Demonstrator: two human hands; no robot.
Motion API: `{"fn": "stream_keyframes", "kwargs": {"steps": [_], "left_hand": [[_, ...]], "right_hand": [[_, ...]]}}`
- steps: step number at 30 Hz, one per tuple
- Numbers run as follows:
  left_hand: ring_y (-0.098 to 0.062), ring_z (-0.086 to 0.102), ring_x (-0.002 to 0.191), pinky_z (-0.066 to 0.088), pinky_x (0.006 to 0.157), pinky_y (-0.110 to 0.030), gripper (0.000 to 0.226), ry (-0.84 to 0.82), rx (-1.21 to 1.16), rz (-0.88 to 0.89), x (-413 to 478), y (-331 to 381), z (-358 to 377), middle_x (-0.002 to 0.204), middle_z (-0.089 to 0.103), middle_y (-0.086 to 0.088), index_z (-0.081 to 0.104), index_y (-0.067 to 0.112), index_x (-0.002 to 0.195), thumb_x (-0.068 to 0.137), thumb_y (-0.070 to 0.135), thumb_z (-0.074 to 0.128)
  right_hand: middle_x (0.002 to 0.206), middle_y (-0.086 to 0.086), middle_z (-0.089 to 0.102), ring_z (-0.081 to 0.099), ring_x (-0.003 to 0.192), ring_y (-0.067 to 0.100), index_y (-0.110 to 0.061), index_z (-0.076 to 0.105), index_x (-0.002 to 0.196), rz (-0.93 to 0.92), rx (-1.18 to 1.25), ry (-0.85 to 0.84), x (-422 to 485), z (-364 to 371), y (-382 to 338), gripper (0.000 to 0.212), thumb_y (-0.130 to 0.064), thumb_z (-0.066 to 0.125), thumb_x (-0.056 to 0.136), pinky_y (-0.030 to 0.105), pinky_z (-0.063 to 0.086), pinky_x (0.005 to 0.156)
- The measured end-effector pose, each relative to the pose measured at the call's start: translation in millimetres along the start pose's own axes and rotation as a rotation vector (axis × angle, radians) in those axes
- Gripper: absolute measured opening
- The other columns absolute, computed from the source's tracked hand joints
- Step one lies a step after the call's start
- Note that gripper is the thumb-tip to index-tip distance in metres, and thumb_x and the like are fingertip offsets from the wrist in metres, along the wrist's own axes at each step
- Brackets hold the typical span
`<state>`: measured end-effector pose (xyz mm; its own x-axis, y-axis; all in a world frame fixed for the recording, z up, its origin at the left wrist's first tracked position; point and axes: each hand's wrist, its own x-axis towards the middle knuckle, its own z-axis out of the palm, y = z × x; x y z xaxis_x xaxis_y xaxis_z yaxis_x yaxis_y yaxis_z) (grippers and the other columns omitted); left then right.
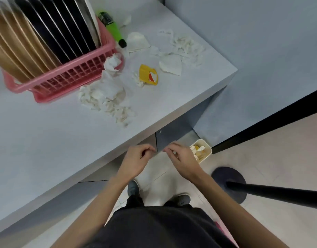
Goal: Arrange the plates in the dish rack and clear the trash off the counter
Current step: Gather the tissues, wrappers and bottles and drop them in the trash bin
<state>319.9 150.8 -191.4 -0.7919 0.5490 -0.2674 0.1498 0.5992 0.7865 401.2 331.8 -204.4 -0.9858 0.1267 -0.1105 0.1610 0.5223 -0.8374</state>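
A pink dish rack (pixel 52 83) stands at the counter's back left, filled with several upright tan plates (pixel 13 51) and black plates (pixel 52 29). Crumpled white tissues (pixel 107 97) lie in front of it, and more torn paper (pixel 184 45) is spread toward the counter's right corner. A yellow wrapper (pixel 147 75) lies between them. A green bottle (pixel 112 28) lies beside the rack. My left hand (pixel 136 161) and my right hand (pixel 181 158) hover below the counter edge, fingers loosely curled, holding nothing. A small cream bin (pixel 206 149) with paper scraps stands on the floor just past my right hand.
The grey counter (pixel 55 149) ends in a corner at the right. A black pole on a round base (pixel 229 183) stands on the tiled floor to my right. My shoes are under my hands.
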Motion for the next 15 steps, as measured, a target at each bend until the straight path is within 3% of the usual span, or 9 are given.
{"fn": "stream_keyframes", "kwargs": {"steps": [3,7,8,11,13,15], "left_hand": [[-0.013,0.053,0.057,0.038,0.058,-0.019,0.038,0.135,-0.073,-0.024,-10,-11,-38,0.071,0.069,0.011,0.071,0.034,0.085,0.092,0.002,0.052],[-0.008,0.045,0.052,0.035,0.055,-0.017,0.036,0.226,-0.163,-0.045,-22,-32,-99,0.058,0.057,0.0,0.074,0.019,0.084,0.091,-0.005,0.049],[-0.009,0.048,0.054,0.036,0.056,-0.017,0.036,0.241,-0.17,-0.041,-24,-40,-114,0.059,0.058,0.0,0.075,0.018,0.084,0.092,-0.005,0.049],[-0.019,0.055,0.059,0.04,0.059,-0.02,0.037,0.258,-0.155,-0.039,-22,-67,-151,0.064,0.062,0.0,0.074,0.021,0.084,0.094,-0.005,0.05],[-0.019,0.055,0.059,0.041,0.058,-0.02,0.038,0.261,-0.155,-0.041,-16,-84,-171,0.066,0.063,-0.001,0.074,0.022,0.084,0.094,-0.005,0.05],[-0.011,0.053,0.056,0.041,0.057,-0.017,0.037,0.247,-0.149,-0.045,-12,-96,-184,0.066,0.062,0.0,0.074,0.021,0.085,0.094,-0.006,0.051]], "right_hand": [[0.105,-0.004,0.059,0.056,0.096,0.009,-0.012,0.07,0.101,-0.091,0.003,0.024,20,18,-26,0.022,-0.021,0.051,0.101,0.026,0.047,0.081],[0.138,-0.001,0.041,0.039,0.126,0.013,-0.017,0.064,0.12,-0.153,-0.025,0.143,64,63,-67,0.025,-0.023,0.053,0.098,0.004,0.034,0.093],[0.144,-0.001,0.036,0.034,0.13,0.014,-0.018,0.06,0.127,-0.151,-0.059,0.161,78,75,-77,0.031,-0.026,0.053,0.098,0.005,0.032,0.096],[0.148,0.003,0.03,0.029,0.135,0.02,-0.019,0.045,0.142,-0.106,-0.228,0.222,123,105,-96,0.052,-0.041,0.055,0.097,0.027,0.031,0.107],[0.141,0.007,0.038,0.033,0.128,0.024,-0.017,0.042,0.144,-0.073,-0.367,0.25,143,118,-98,0.061,-0.052,0.052,0.095,0.036,0.035,0.104],[0.126,0.006,0.047,0.042,0.115,0.026,-0.016,0.05,0.137,-0.059,-0.488,0.257,152,124,-96,0.055,-0.051,0.051,0.095,0.041,0.043,0.096]]}}
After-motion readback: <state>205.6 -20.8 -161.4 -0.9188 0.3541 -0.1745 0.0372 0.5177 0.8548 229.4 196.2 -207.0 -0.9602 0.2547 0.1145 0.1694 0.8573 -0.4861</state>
